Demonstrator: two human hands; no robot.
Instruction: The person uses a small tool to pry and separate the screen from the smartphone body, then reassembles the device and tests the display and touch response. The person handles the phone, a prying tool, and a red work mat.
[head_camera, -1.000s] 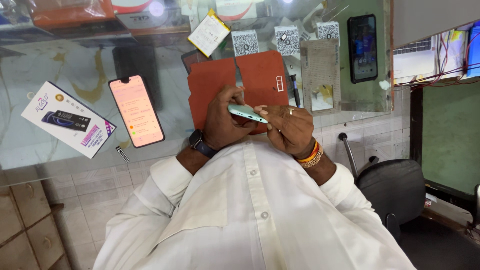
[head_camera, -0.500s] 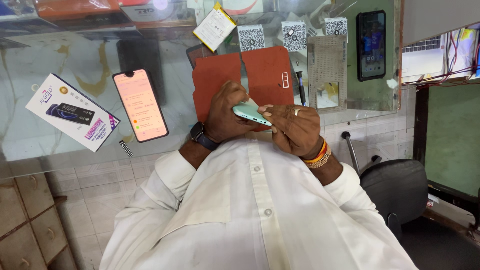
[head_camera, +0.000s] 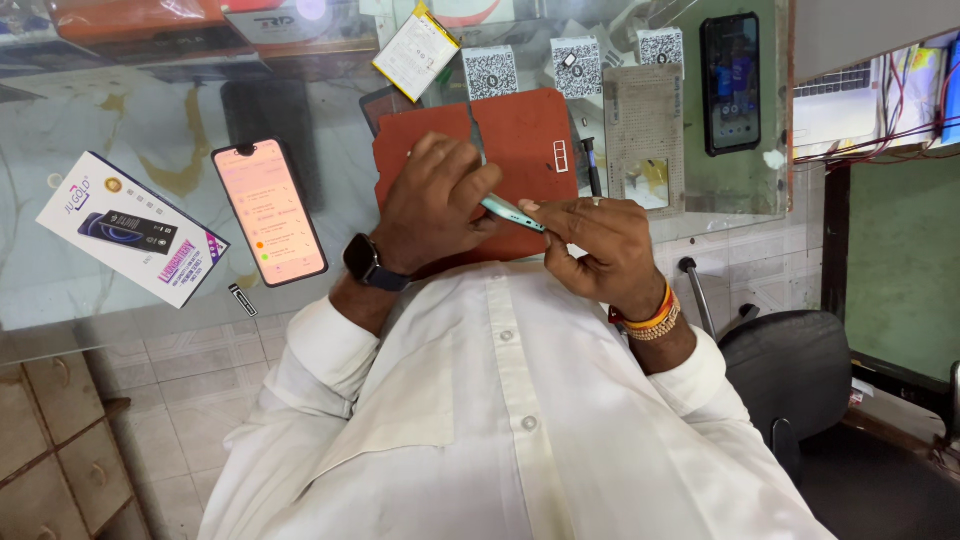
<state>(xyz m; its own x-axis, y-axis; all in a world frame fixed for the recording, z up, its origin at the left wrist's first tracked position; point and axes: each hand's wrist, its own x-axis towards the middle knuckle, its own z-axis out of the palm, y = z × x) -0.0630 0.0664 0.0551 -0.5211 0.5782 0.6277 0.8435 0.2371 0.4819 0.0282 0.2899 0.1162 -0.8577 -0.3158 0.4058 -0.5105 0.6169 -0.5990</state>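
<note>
Both my hands hold a slim teal phone (head_camera: 512, 213) edge-on, just above a red-brown work mat (head_camera: 525, 135) on the glass counter (head_camera: 150, 120). My left hand (head_camera: 435, 200), with a dark smartwatch on its wrist, curls over the phone's left end. My right hand (head_camera: 595, 245), wearing a ring and orange wrist bands, pinches the right end from below. A thin dark line rises from between my left fingers across the mat; I cannot tell whether it is a tool. My white shirt fills the lower part of the view.
A phone with a lit pink screen (head_camera: 270, 212) and a white phone box (head_camera: 130, 240) lie left of the mat. A grey perforated plate (head_camera: 645, 135), a black phone (head_camera: 732, 85), a battery (head_camera: 415, 50) and code cards (head_camera: 490, 72) lie behind. A black chair (head_camera: 790, 370) stands at right.
My hands keep hold of the teal phone. My left fingers have closed further over its left end, and the phone has tilted slightly. The view has shifted a little.
</note>
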